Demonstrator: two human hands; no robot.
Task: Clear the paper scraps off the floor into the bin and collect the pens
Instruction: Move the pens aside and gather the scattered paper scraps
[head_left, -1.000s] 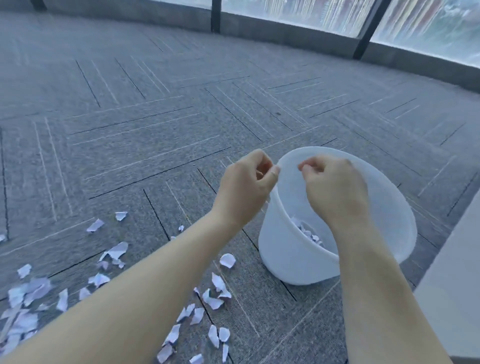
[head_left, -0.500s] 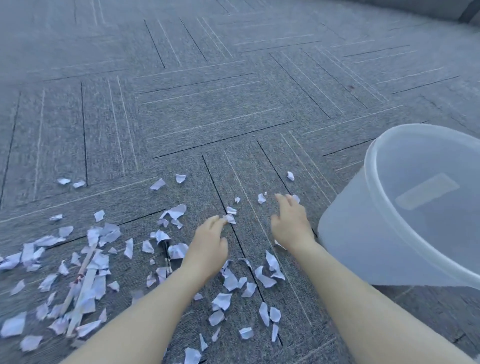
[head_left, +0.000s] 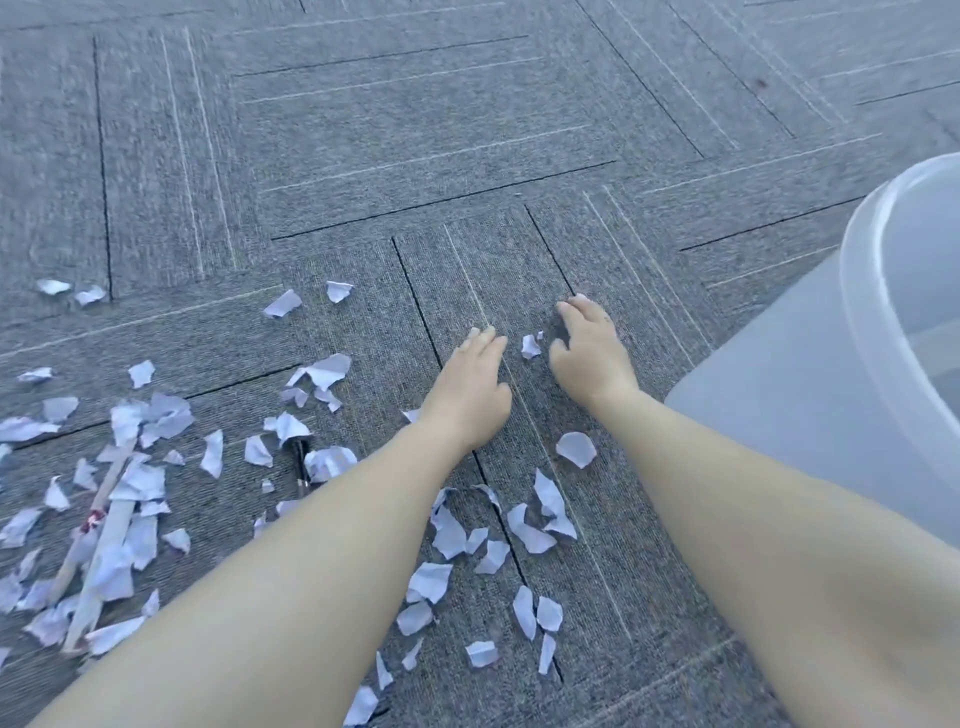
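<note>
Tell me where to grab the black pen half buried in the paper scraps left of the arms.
Pinch the short black pen by its bare middle barrel, from above: it lies flat on the carpet, its upper end under a white scrap. The left hand is nearer.

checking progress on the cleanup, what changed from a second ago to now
Both hands left the white bin rim, where they hung pinched together, and came down to the carpet. The left hand and right hand now flank one small scrap, holding nothing visible. The bin, the scattered scraps and the black pen stay put.
</note>
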